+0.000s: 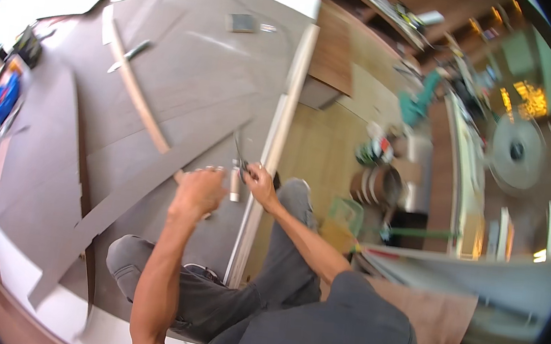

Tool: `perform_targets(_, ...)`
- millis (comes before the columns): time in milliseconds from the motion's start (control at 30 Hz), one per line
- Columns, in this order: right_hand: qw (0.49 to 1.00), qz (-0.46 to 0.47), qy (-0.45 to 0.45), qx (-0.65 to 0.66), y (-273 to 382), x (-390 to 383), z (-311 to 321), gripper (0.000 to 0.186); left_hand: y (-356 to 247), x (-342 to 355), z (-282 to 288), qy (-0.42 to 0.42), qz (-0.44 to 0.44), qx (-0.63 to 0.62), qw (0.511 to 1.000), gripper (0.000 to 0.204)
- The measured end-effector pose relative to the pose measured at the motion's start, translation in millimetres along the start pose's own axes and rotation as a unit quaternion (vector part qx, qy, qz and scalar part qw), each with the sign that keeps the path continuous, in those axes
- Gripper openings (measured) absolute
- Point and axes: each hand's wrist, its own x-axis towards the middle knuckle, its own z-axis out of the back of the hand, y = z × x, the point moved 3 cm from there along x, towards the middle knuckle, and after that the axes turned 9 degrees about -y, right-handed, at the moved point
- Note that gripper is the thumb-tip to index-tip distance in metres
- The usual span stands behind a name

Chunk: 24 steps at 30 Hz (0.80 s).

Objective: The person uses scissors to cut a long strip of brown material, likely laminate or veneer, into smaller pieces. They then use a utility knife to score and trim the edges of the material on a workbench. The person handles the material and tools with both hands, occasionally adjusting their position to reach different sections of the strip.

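My right hand [261, 186] grips a pair of scissors [238, 146] by the handles, with the blades pointing away from me. Close by on the left, my left hand [199, 192] is closed and blurred by motion; what it holds, if anything, is hidden. A long grey strip of sheet [153, 175] runs diagonally across the work surface [184, 80] and passes just beyond my left hand. Under it lies a narrow light wooden strip [136, 96]. Between my hands lies a short pale cylindrical piece [235, 186].
A knife-like tool [132, 54] touches the wooden strip. Farther off sits a small dark block [241, 23]. A large grey sheet [41, 138] and a blue item [5, 99] lie at the left. On the right are a brown round container [379, 184] and a standing fan [516, 152].
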Motion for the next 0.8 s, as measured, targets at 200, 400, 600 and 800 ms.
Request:
perform_targets(200,0.952,-0.077,-0.25,0.161,41,31,167,0.024,5,-24,8,-0.032,-0.052,-0.022,0.998,0.035)
perform_targets(400,0.845,0.11,-0.438,0.288,135,38,409,0.03,6,-47,17,-0.041,-0.041,-0.005,0.998,0.035)
perform_targets(600,0.869,0.127,-0.338,0.339,207,78,526,0.027,42,-41,-3,0.005,0.009,-0.035,0.999,0.016)
perform_targets(800,0.981,0.045,-0.144,0.125,318,97,387,0.034,8,-29,-12,0.022,-0.044,0.028,0.998,0.029)
